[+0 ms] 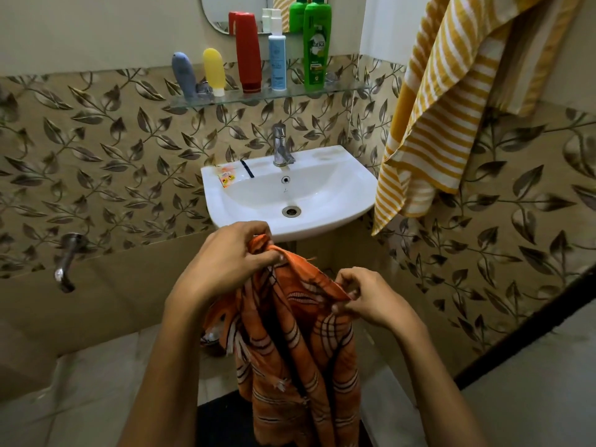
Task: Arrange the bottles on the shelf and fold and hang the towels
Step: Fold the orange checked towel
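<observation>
My left hand (225,256) and right hand (364,298) each pinch the top edge of 1 orange towel (300,350) — fingers curled tight on the cloth, which hangs free below the sink (290,191) rim, open floor on both sides. 1 yellow striped towel (451,101) hangs at right. 5 bottles (248,53) stand on the glass shelf (348,89) — room left at its right end.

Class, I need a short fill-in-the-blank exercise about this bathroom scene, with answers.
1. Both hands pinch the ___ checked towel.
2. The glass shelf holds ___ bottles.
3. The tallest bottle is ___.
4. The striped towel hanging at right is white and ___.

Answers: orange; five; green; yellow
</observation>
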Available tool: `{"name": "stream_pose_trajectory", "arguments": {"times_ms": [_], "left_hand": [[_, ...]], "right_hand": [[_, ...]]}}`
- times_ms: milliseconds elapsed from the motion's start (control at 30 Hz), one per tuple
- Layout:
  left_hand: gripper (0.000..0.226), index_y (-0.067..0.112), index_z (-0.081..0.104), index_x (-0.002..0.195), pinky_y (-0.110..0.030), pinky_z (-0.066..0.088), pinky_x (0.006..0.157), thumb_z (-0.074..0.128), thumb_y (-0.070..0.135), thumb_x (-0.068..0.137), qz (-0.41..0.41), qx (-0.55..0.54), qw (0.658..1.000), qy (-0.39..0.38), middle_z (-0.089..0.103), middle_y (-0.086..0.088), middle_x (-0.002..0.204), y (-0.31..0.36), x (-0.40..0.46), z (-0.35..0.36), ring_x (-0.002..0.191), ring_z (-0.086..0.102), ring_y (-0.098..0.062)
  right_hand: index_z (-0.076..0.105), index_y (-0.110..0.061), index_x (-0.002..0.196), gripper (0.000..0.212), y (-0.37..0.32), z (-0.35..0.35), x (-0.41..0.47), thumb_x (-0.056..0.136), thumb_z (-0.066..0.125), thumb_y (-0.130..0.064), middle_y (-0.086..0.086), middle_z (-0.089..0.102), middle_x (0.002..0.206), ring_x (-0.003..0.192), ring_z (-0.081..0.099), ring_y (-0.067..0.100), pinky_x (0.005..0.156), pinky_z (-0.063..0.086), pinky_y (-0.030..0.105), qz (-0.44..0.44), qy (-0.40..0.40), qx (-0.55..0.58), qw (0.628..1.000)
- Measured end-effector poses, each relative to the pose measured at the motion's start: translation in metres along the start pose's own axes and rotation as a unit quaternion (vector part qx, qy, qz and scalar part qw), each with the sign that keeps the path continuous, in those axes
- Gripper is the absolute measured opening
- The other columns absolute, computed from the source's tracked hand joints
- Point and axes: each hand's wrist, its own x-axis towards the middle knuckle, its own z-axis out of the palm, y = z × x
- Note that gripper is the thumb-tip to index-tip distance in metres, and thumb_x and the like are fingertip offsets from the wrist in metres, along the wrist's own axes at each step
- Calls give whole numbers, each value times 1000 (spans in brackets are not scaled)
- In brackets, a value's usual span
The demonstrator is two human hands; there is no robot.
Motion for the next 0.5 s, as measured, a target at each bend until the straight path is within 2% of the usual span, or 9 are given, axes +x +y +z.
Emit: {"name": "stream_pose_trajectory", "arguments": {"times_ms": [67,133,200,267,300,333,367,433,500], "left_hand": [[20,26,53,69,-23,36,57,67,38,76,-26,17,999,38,60,4,72,-7,1,-1,73,54,-15],[15,31,53,76,-21,36,59,67,34,76,-61,26,996,52,62,2,79,-13,2,-1,78,55,-19],[32,45,52,94,-28,41,67,72,34,72,-88,2,996,-8,64,3,95,-13,1,-1,85,56,-16],[66,58,40,118,-26,42,83,78,40,67,-73,-25,991,-109,51,19,113,-1,-2,3,98,54,-8],[73,57,37,125,-24,41,88,78,41,67,-48,-35,987,-147,45,25,117,7,-3,9,103,52,-5],[69,52,41,127,-23,41,92,77,41,69,-18,-44,984,-172,45,28,119,13,-2,17,107,53,-3],[57,43,50,123,-25,43,93,75,39,72,5,-44,981,-187,52,25,120,18,-2,25,108,55,-5],[30,25,63,105,-31,47,85,70,35,78,15,-18,984,-177,66,10,102,25,-2,33,98,61,-14],[17,22,66,91,-32,44,74,65,35,81,11,2,989,-144,66,4,84,22,-1,31,84,60,-16]], "right_hand": [[59,-24,76,15,2,-6,-3,86,65,-15,-5,62,80,65,56,6,63,48,26,5,3,-8,1000],[56,-21,75,21,-2,-12,-7,96,52,-18,-7,60,72,68,56,6,71,46,30,-27,14,16,999],[48,-15,73,29,-13,-16,-11,100,40,-19,-8,49,67,65,47,3,67,40,24,-78,32,74,994],[45,-9,75,31,-29,-15,-11,102,36,-20,-6,41,68,63,40,1,63,34,18,-119,49,114,985],[45,-7,76,31,-38,-13,-11,102,36,-20,-6,41,68,63,39,1,62,34,17,-137,51,135,980],[46,-6,76,31,-46,-10,-10,102,36,-20,-5,41,68,63,40,1,62,35,17,-156,49,160,974],[48,-5,76,32,-53,-7,-8,102,38,-20,-4,43,68,64,42,1,63,36,19,-172,44,182,967],[51,-7,74,33,-62,-1,-4,99,44,-26,-1,45,67,64,43,6,63,37,27,-190,30,205,960],[53,-14,72,30,-61,0,-1,93,54,-36,0,50,64,62,45,10,60,37,29,-178,18,233,956]]}}
